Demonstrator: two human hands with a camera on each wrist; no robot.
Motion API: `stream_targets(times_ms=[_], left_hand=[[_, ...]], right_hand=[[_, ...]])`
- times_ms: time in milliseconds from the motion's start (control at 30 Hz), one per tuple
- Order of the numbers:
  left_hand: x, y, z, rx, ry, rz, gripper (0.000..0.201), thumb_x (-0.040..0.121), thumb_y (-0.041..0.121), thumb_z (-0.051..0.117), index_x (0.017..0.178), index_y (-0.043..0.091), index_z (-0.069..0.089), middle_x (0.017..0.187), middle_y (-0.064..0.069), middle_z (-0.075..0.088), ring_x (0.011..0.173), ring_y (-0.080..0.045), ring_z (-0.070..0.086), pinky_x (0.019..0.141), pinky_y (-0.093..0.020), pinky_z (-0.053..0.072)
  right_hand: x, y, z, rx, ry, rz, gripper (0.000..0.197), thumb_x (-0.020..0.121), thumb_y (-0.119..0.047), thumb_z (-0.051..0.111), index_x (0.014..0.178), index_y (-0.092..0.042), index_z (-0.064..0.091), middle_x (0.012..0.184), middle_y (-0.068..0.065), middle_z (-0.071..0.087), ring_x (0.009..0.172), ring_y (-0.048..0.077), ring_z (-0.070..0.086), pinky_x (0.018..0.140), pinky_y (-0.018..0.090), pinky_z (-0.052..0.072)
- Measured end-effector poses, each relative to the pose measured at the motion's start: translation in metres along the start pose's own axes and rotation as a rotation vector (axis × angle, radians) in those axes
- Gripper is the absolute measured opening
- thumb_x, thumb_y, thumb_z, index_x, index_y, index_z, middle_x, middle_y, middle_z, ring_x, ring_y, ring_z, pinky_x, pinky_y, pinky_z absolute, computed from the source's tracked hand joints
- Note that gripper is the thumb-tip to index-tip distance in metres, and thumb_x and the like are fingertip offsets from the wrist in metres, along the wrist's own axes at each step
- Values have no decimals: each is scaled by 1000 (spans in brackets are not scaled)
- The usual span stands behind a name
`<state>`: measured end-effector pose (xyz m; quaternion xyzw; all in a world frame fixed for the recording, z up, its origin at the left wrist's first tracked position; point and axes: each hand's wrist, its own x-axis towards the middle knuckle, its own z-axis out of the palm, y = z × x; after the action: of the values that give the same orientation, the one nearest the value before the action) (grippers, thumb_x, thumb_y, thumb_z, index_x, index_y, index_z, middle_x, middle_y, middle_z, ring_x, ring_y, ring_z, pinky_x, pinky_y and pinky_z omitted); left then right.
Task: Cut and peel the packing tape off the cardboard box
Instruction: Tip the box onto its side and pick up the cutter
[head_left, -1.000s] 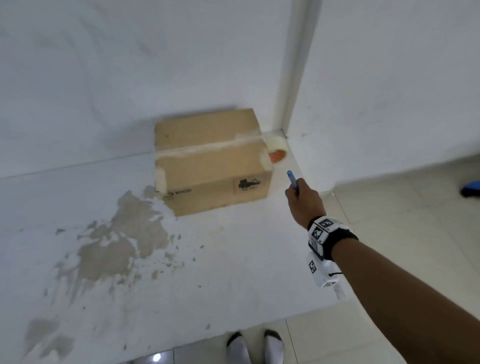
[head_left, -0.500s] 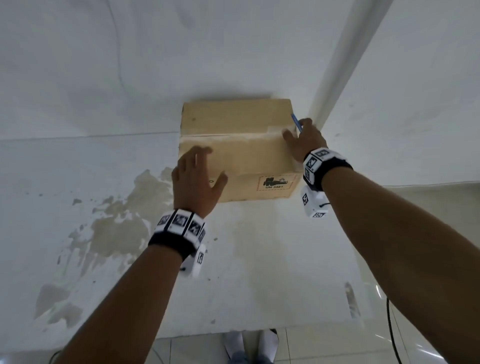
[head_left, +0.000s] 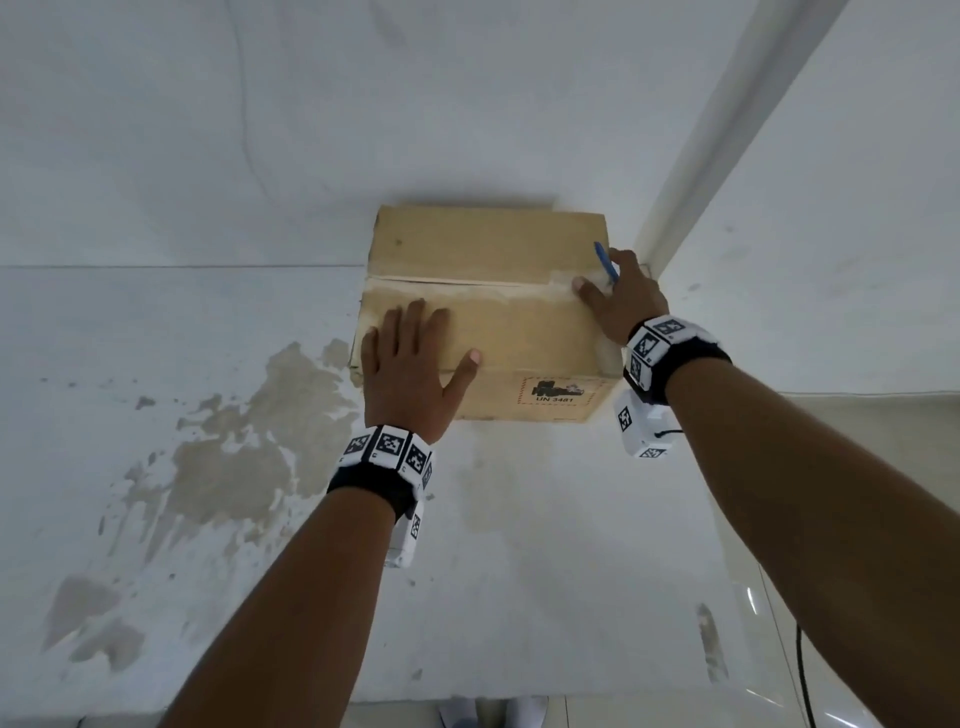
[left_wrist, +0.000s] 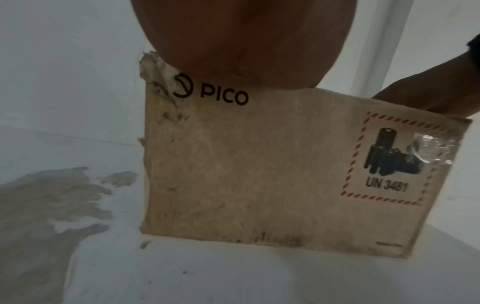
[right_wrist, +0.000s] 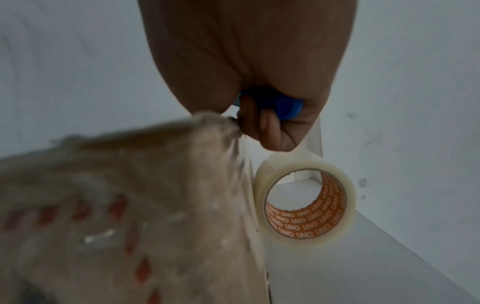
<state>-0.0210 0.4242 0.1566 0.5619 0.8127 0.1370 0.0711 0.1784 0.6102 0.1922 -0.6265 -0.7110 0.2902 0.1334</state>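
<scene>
A brown cardboard box (head_left: 519, 332) (left_wrist: 259, 164) stands on a white ledge against the wall, with clear packing tape (head_left: 498, 291) running along its top seam. My left hand (head_left: 410, 358) lies flat on the box's top near the front left, fingers spread. My right hand (head_left: 618, 296) sits at the top's right end and grips a blue cutter (head_left: 605, 262) (right_wrist: 283, 107), its thumb pressing on the tape. In the left wrist view the box front shows a PICO logo (left_wrist: 213, 92) and a UN 3481 battery label (left_wrist: 389, 164).
A roll of clear tape (right_wrist: 306, 197) with an orange core stands just right of the box, by the wall corner. A vertical white pipe (head_left: 717, 130) runs up the corner. Peeled grey patches (head_left: 244, 457) mark the ledge at left. The ledge's front edge (head_left: 467, 701) is near me.
One second ago only my right hand was in view, short of the box. Since then both hands came onto the box's top, and the view has moved closer.
</scene>
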Motion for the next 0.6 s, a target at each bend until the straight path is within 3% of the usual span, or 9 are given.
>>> stream_targets(times_ms=[200, 433, 500, 600], left_hand=[[15, -41, -17, 62, -85, 147, 76, 97, 67, 20, 156, 26, 44, 169, -4, 36, 158, -33, 29, 127, -54, 19], [36, -78, -35, 279, -204, 189, 79, 94, 69, -3, 166, 40, 12, 178, 3, 10, 165, -30, 5, 129, -58, -2], [37, -79, -37, 316, -207, 134, 74, 98, 67, -1, 167, 41, 9, 178, 1, 7, 165, -31, 0, 128, -58, -6], [25, -55, -41, 261, -188, -24, 61, 109, 51, 22, 167, 32, 19, 178, -7, 10, 164, -33, 0, 129, -58, -4]], right_hand=[[-55, 13, 11, 142, -2, 102, 72, 89, -59, 61, 139, -16, 31, 114, 14, 66, 100, 35, 66, 87, 46, 55], [-140, 6, 48, 386, 95, 222, 66, 92, -51, 62, 132, -12, 27, 99, 6, 60, 90, 31, 64, 75, 35, 45], [-149, 4, 55, 441, 73, 226, 66, 93, -48, 62, 132, -11, 25, 99, 7, 60, 87, 29, 63, 74, 37, 48], [-148, 9, 50, 480, 58, 252, 56, 94, -48, 60, 126, -13, 29, 90, 3, 59, 75, 23, 63, 66, 34, 51]])
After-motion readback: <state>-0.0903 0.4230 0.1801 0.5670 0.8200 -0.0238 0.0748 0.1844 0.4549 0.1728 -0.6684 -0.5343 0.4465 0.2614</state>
